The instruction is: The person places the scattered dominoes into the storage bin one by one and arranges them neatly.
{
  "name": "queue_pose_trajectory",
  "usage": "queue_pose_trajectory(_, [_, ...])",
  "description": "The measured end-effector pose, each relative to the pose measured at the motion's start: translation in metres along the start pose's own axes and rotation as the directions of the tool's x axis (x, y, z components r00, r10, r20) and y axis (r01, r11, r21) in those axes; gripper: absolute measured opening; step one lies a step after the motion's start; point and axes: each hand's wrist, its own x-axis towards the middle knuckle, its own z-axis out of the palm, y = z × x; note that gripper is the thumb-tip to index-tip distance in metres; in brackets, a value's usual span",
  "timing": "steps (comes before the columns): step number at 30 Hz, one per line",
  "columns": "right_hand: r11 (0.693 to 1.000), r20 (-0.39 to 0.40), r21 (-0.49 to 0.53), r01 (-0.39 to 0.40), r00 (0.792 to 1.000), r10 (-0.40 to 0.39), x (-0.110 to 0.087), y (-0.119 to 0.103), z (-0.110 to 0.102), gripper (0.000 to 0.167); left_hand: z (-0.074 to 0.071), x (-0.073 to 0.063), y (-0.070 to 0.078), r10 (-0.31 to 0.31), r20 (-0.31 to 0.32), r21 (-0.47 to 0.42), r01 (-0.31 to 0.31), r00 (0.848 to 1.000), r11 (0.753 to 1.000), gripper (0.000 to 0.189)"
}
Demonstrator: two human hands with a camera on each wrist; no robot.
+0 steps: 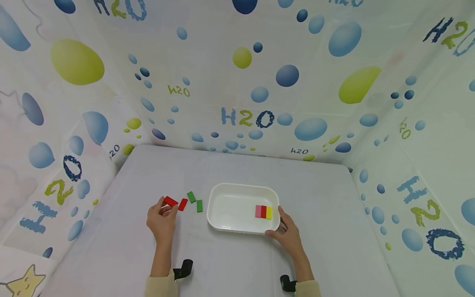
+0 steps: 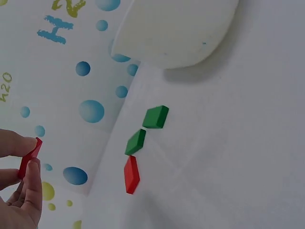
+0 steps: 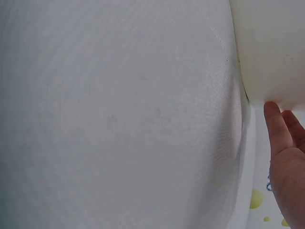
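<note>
Between thumb and fingertips, my left hand (image 1: 162,220) pinches a red block (image 1: 170,201), raised a little above the table. To its right lie another red block (image 1: 182,204) and two green blocks (image 1: 191,196), flat and rectangular; the left wrist view shows the same pieces, with the held red block (image 2: 30,157) at its left edge. A white tray (image 1: 230,227) stands in the middle, and in its right part a pink, a red and a yellow block (image 1: 269,212) lie side by side. My right hand (image 1: 290,237) holds the tray's near right corner, thumb in front and fingers along the side.
A pale cloth covers the table (image 1: 230,264). Behind and on both sides hang white sheets (image 1: 208,62) printed with bubbles and H2O lettering. Each wrist carries a small black camera mount (image 1: 184,269).
</note>
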Motion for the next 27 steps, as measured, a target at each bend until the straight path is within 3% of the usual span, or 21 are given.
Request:
queue_pose_trajectory(9, [1.000, -0.001, 0.004, -0.018, 1.000, 0.018, -0.001, -0.002, 0.000, 0.096, 0.015, -0.002, 0.030, 0.055, 0.113, -0.067, -0.047, 0.992, 0.997, 0.054])
queue_pose_trajectory(13, [1.000, -0.002, 0.009, -0.029, 1.000, 0.029, -0.001, -0.002, 0.000, 0.097, 0.025, -0.006, 0.040, 0.068, 0.177, -0.047, -0.061, 0.982, 0.997, 0.056])
queue_pose_trajectory(22, [1.000, -0.013, -0.010, 0.003, 1.000, -0.003, 0.000, -0.001, 0.001, 0.094, 0.050, -0.019, 0.058, 0.140, 0.303, -0.119, -0.109, 0.943, 0.987, 0.056])
queue_pose_trajectory(27, [1.000, -0.011, -0.015, 0.000, 1.000, -0.001, -0.001, -0.002, 0.001, 0.093, 0.063, -0.028, 0.065, 0.148, 0.371, -0.093, -0.122, 0.917, 0.988, 0.054])
